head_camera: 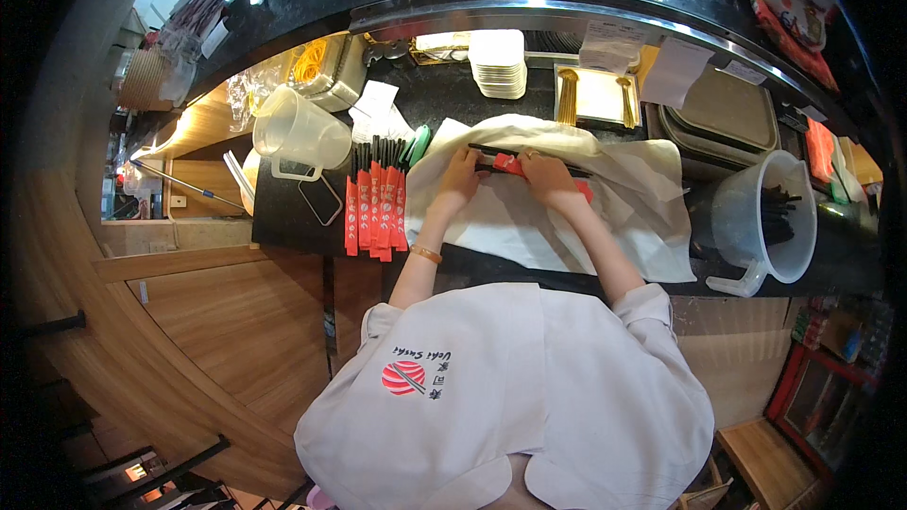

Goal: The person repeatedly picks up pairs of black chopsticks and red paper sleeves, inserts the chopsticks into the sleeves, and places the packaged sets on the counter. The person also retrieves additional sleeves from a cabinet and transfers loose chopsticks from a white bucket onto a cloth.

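Note:
On a pale cloth spread over the black counter, my left hand grips the end of a pair of black chopsticks. My right hand pinches a red paper sleeve that lies across the chopsticks; its fingertips are partly hidden. Another red piece shows beside the right wrist. Left of the cloth lies a row of several black chopsticks in printed red paper sleeves. A translucent plastic jug at the right holds loose dark chopsticks.
At the left are a translucent jug, a phone and a green-handled object. Stacked white dishes, a tray of gold-coloured cutlery and stacked brown trays line the back. A raised black ledge overhangs them.

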Demonstrator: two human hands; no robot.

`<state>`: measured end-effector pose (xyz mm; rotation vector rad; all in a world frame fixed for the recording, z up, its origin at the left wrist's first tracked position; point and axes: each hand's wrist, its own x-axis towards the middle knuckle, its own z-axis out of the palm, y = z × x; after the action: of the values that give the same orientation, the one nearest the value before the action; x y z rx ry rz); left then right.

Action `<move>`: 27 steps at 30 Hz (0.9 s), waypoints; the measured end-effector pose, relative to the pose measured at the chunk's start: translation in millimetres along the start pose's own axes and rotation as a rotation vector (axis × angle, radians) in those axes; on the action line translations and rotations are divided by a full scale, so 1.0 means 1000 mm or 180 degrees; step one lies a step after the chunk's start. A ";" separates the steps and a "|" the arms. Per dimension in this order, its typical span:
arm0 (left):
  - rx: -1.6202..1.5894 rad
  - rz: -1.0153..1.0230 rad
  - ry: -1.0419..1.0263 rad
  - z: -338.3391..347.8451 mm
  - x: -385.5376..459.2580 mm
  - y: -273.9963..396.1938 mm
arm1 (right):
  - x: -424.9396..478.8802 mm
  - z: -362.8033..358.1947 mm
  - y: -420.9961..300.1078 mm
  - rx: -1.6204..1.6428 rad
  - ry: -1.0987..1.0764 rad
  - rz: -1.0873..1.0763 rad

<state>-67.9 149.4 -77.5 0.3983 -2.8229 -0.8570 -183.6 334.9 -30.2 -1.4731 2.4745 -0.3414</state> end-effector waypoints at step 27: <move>-0.2388 -0.0090 0.0791 -0.074 -0.031 0.130 | -0.059 -0.040 -0.024 0.5697 0.0468 0.0798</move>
<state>-47.4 224.0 54.3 0.3864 -2.0730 -1.6327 -149.3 378.9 20.7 -0.2939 1.2354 -1.8745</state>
